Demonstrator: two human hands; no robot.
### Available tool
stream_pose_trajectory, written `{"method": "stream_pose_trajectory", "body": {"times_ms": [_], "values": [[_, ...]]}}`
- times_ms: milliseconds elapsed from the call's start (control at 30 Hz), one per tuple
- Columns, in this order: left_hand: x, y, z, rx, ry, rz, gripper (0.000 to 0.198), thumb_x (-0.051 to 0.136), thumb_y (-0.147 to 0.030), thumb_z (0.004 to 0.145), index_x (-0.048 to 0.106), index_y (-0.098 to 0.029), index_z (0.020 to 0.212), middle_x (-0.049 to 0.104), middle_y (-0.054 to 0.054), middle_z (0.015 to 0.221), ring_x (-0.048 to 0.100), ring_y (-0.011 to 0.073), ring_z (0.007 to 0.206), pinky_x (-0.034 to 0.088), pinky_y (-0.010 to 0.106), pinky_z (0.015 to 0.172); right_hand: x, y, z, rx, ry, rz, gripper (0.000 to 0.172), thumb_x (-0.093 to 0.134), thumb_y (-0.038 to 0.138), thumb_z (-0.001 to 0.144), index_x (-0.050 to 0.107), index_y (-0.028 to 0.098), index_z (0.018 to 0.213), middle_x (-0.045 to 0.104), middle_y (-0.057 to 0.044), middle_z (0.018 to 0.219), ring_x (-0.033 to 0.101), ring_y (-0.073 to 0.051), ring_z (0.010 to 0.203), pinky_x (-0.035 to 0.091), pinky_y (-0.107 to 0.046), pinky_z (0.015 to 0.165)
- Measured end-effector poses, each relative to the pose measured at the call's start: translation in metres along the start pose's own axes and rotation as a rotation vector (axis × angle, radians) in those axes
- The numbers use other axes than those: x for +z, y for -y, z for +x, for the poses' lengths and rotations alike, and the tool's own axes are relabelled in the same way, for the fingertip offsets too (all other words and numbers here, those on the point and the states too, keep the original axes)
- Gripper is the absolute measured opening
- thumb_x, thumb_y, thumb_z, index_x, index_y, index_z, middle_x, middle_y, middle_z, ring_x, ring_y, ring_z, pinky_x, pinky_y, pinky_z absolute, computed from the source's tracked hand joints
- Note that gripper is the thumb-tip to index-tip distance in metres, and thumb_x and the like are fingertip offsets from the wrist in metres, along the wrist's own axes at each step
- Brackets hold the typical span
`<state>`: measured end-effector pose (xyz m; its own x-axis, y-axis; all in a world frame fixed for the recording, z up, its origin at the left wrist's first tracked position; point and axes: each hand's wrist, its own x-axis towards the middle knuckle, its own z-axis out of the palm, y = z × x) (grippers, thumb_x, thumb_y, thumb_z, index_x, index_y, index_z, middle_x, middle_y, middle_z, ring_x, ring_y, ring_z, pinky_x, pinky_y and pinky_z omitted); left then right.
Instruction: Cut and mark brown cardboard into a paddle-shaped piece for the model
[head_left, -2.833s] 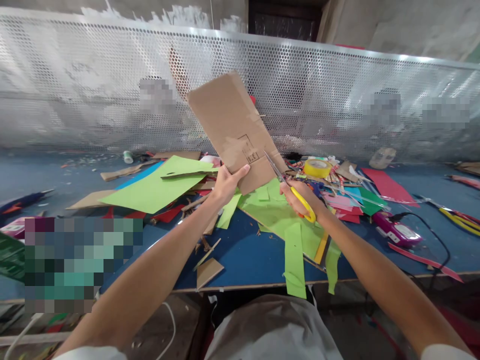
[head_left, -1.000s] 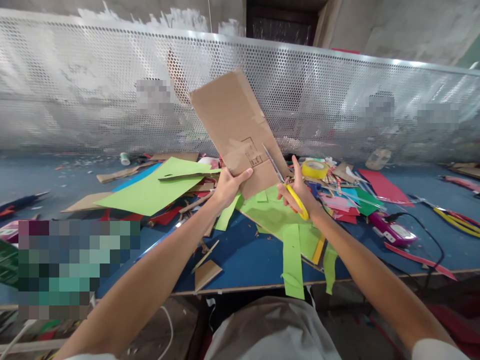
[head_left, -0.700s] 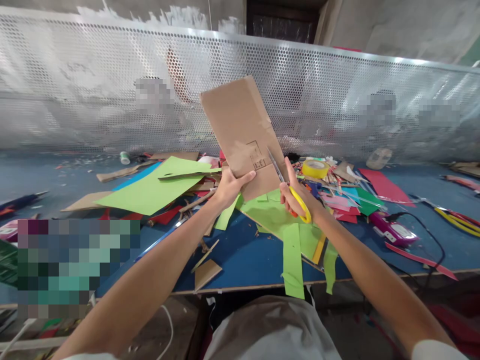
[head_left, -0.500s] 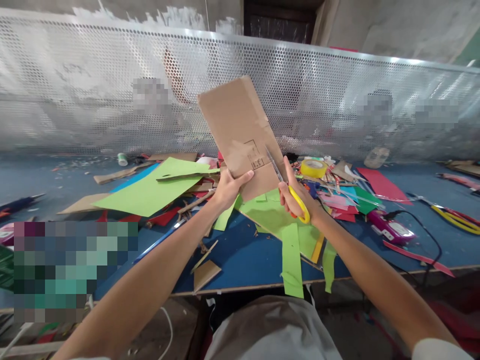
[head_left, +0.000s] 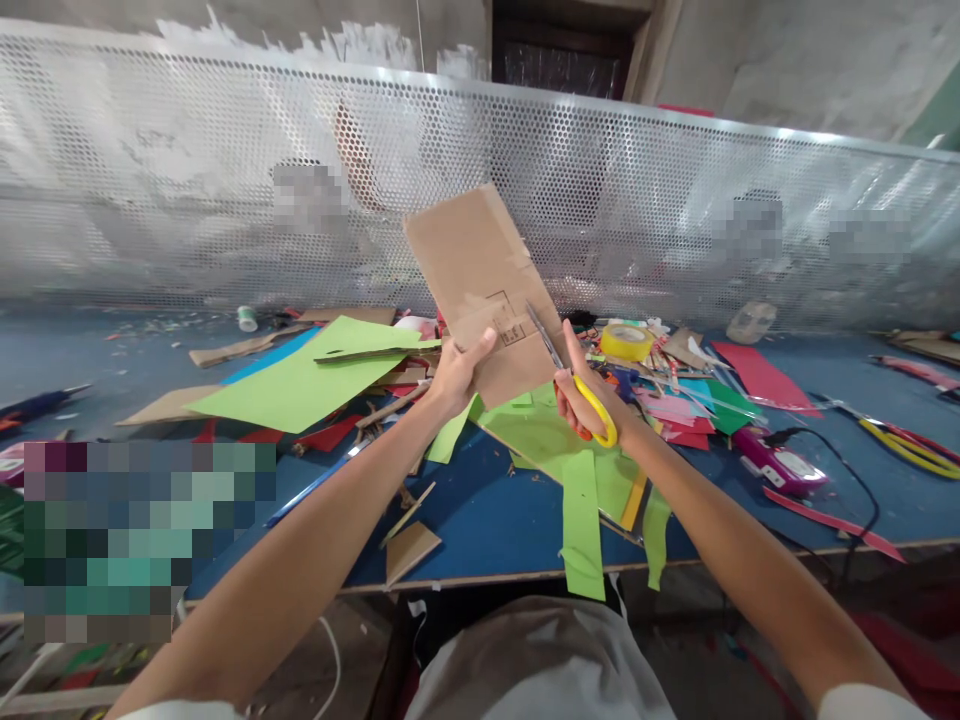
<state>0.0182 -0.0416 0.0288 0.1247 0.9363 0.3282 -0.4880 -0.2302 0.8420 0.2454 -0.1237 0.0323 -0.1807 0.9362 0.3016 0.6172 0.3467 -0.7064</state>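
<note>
A flat piece of brown cardboard (head_left: 469, 255) with a printed black mark is held up tilted above the table. My left hand (head_left: 459, 375) grips its lower left edge, thumb lying on the face. In my right hand (head_left: 583, 392) is a pair of scissors (head_left: 601, 412) with yellow handles. The blades lie over the lower right part of the cardboard; I cannot tell whether they have cut into it. My right forefinger points up along the cardboard's right edge. Beneath my hands lie a green sheet (head_left: 540, 440) and a green paper strip (head_left: 583, 520) overhanging the table's front edge.
On the blue table (head_left: 480, 540) lie a large green sheet (head_left: 300, 385), a roll of yellow tape (head_left: 627, 341), a purple device (head_left: 780, 462) with a cord, pliers (head_left: 904, 440) and red paper (head_left: 765, 375). A perforated metal panel (head_left: 225, 200) stands along the back.
The cardboard has tipped and come down slightly, its top edge now lower in view. My left thumb has shifted up and left. Both hands keep their hold.
</note>
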Motion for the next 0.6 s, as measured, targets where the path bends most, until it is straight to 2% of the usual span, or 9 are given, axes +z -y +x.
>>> {"method": "stream_pose_trajectory", "body": {"times_ms": [100, 167, 300, 433, 600], "values": [[-0.002, -0.003, 0.006, 0.050, -0.122, -0.059, 0.066, 0.099, -0.056, 0.069, 0.075, -0.019, 0.118, 0.078, 0.015, 0.139, 0.071, 0.0401, 0.133, 0.061, 0.058, 0.114, 0.000, 0.000, 0.001, 0.025, 0.070, 0.025, 0.103, 0.045, 0.074, 0.106, -0.007, 0.022, 0.179, 0.069, -0.002, 0.069, 0.058, -0.017, 0.045, 0.043, -0.024, 0.041], [-0.003, -0.005, 0.007, 0.079, -0.153, -0.063, 0.065, 0.101, -0.053, 0.067, 0.076, -0.018, 0.116, 0.079, 0.015, 0.136, 0.072, 0.0405, 0.132, 0.060, 0.059, 0.115, -0.001, 0.003, 0.000, 0.018, 0.071, 0.013, 0.104, 0.049, 0.069, 0.107, -0.011, 0.023, 0.178, 0.067, 0.000, 0.068, 0.058, -0.016, 0.046, 0.042, -0.023, 0.041], [-0.004, -0.006, 0.003, 0.136, -0.150, -0.029, 0.062, 0.099, -0.052, 0.071, 0.077, -0.015, 0.116, 0.078, 0.018, 0.137, 0.073, 0.0408, 0.130, 0.060, 0.060, 0.115, -0.001, 0.010, -0.003, 0.027, 0.048, 0.011, 0.101, 0.046, 0.065, 0.109, -0.017, 0.025, 0.177, 0.067, 0.002, 0.068, 0.056, -0.015, 0.044, 0.041, -0.022, 0.040], [-0.002, -0.005, 0.000, 0.178, -0.153, 0.025, 0.060, 0.096, -0.051, 0.075, 0.076, -0.015, 0.118, 0.078, 0.018, 0.136, 0.074, 0.0393, 0.127, 0.060, 0.060, 0.115, -0.002, 0.016, -0.005, 0.012, 0.038, -0.039, 0.094, 0.037, 0.066, 0.111, -0.013, 0.023, 0.178, 0.070, 0.000, 0.069, 0.057, -0.015, 0.045, 0.043, -0.022, 0.043], [-0.001, -0.005, -0.002, 0.207, -0.126, 0.052, 0.060, 0.095, -0.052, 0.077, 0.077, -0.013, 0.119, 0.078, 0.019, 0.135, 0.075, 0.0389, 0.127, 0.060, 0.059, 0.116, -0.004, 0.017, -0.004, 0.005, 0.053, -0.082, 0.095, 0.037, 0.071, 0.110, -0.009, 0.022, 0.179, 0.072, -0.004, 0.073, 0.061, -0.017, 0.050, 0.045, -0.025, 0.047]]}}
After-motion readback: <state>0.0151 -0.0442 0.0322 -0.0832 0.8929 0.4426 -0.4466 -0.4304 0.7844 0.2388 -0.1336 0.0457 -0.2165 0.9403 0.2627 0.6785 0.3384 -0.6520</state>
